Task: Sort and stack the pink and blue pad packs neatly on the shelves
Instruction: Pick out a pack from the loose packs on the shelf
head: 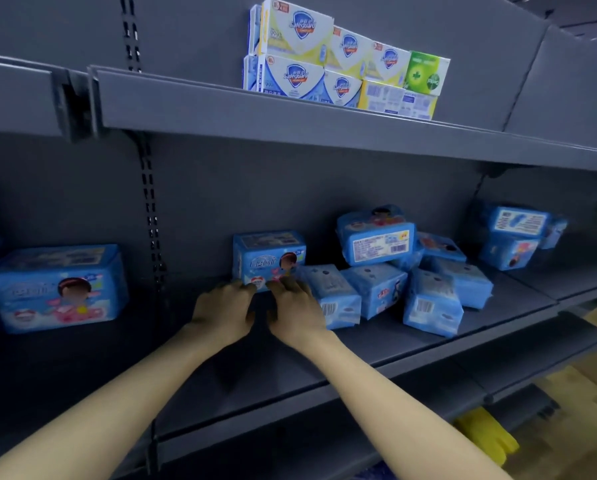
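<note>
- Surface: dark grey metal middle shelf (324,358), matte, with a grey back panel and a black slotted upright (149,216) at the bay joint.
- Above it is a second grey metal shelf (290,112) carrying white-blue and white-yellow cardboard soap boxes (307,60), two rows high, plus one green box (426,72) at their right end.
- Room: dim store aisle. The shelving runs on into another bay at right. Something yellow (487,438) sits low right; I can't tell what.
- Task item: rectangular blue plastic-wrapped pad pack (268,259), near the back of the middle shelf, just left of the heap.
- It stands upright, printed front facing me. Long axis runs left-right, parallel to the back panel.
- My left hand (222,311): palm down, fingers relaxed, tips at the pack's lower left corner, gripping nothing.
- My right hand (295,311): same posture, tips touching the lower front face. The two hands sit close side by side.
- Loose heap of blue pad packs (394,271) is touching the pack's right side. The top one shows its barcode label, long axis left-right, slightly tilted. The lower ones lie with short ends toward me.
- Larger blue pad pack (56,287) in the left bay: upright, front out, well apart.
- Two stacked blue packs (513,237) sit in the far right bay.
</note>
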A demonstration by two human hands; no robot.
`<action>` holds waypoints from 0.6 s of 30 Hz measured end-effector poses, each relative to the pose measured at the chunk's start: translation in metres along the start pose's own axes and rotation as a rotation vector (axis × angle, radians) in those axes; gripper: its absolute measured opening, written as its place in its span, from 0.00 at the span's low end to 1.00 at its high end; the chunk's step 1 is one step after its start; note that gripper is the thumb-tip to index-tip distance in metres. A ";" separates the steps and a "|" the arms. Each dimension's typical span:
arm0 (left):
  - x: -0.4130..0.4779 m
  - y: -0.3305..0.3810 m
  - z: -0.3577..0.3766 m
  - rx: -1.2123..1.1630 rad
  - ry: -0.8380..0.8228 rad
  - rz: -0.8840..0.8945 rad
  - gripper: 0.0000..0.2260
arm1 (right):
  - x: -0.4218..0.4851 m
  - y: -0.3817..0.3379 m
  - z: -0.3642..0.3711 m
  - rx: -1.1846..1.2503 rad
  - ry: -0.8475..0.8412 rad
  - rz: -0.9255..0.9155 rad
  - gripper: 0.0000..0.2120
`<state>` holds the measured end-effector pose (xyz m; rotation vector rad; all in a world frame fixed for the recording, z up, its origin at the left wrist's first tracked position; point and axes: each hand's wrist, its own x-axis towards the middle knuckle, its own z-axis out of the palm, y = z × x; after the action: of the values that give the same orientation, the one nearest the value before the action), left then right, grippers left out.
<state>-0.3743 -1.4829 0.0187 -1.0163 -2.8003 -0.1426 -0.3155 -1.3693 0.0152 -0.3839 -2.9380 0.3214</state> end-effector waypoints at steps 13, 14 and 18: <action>0.030 0.009 0.005 -0.190 0.026 -0.104 0.22 | 0.026 0.023 -0.004 -0.038 0.037 -0.034 0.27; 0.033 0.012 0.005 -0.210 0.021 -0.087 0.22 | 0.025 0.026 -0.006 -0.037 0.051 -0.012 0.27; 0.048 0.033 0.007 -0.263 -0.005 0.007 0.25 | 0.017 0.047 -0.017 -0.068 0.077 0.151 0.26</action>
<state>-0.3905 -1.4261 0.0216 -1.0793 -2.8344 -0.5198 -0.3176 -1.3169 0.0232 -0.6151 -2.8564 0.2210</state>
